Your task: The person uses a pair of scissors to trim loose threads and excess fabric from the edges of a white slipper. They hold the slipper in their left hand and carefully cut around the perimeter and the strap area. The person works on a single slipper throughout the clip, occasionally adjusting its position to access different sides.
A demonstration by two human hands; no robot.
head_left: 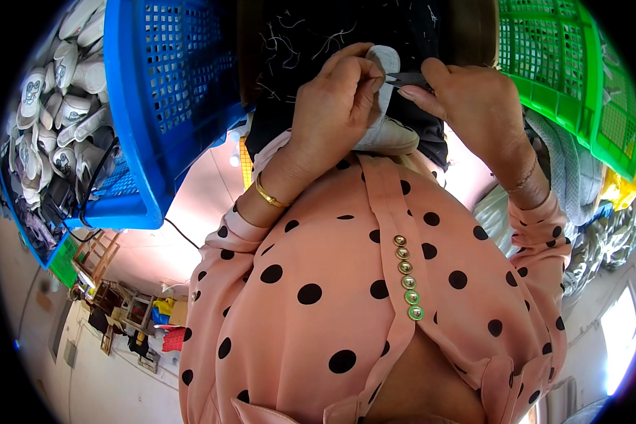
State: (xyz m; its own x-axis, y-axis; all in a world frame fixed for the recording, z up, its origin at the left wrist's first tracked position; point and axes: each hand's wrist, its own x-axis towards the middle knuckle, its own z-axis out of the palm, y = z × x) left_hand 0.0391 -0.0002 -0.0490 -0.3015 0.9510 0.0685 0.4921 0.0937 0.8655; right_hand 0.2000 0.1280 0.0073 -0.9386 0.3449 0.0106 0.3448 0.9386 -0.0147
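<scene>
My left hand point(338, 102) is closed on a pale grey-white shoe point(384, 62), its fingers pinched at the shoe's edge. In my right hand point(479, 102) are small dark thread snips point(407, 79), their tips pointing left and reaching the shoe beside my left fingertips. Whether the blades touch a thread is too small to tell. Just below, a second light shoe part point(389, 137) rests against my front; I cannot tell if it is joined to the first. Loose white threads point(283, 46) lie scattered over the black cloth point(300, 78) on my lap.
A blue plastic crate point(138, 141) stands at the left, beside a heap of light shoes point(71, 106). On the right is a green plastic crate point(551, 85), with grey-white material point(601, 240) piled below it. Wooden stools point(99, 258) stand farther back on the left.
</scene>
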